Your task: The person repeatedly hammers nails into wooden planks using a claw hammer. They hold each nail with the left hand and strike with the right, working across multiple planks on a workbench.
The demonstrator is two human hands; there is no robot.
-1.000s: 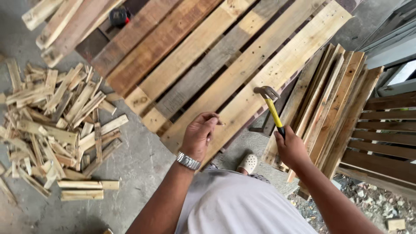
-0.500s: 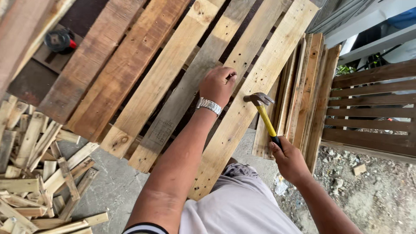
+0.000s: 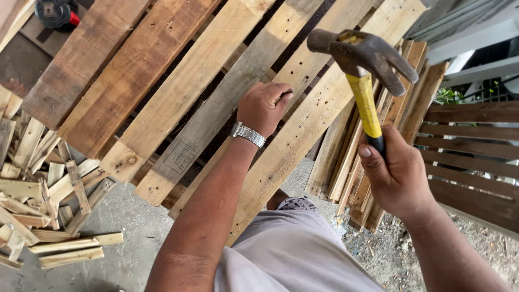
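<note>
Gripping the yellow-handled claw hammer (image 3: 363,70), my right hand (image 3: 397,178) has raised it; left hand (image 3: 263,107) pinches closed on the pallet board (image 3: 303,130).
Stacked planks (image 3: 351,167) lean beside; wood offcuts (image 3: 43,184) lie left.

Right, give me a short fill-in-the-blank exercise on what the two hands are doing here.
1. The right hand holds a claw hammer by its yellow and black ____.
2. The left hand rests on a ____ board of the pallet.
3. A silver ____ sits on the left wrist.
4. Scrap wood pieces lie piled on the person's ____ side.

Missing words: handle; wooden; watch; left
</note>
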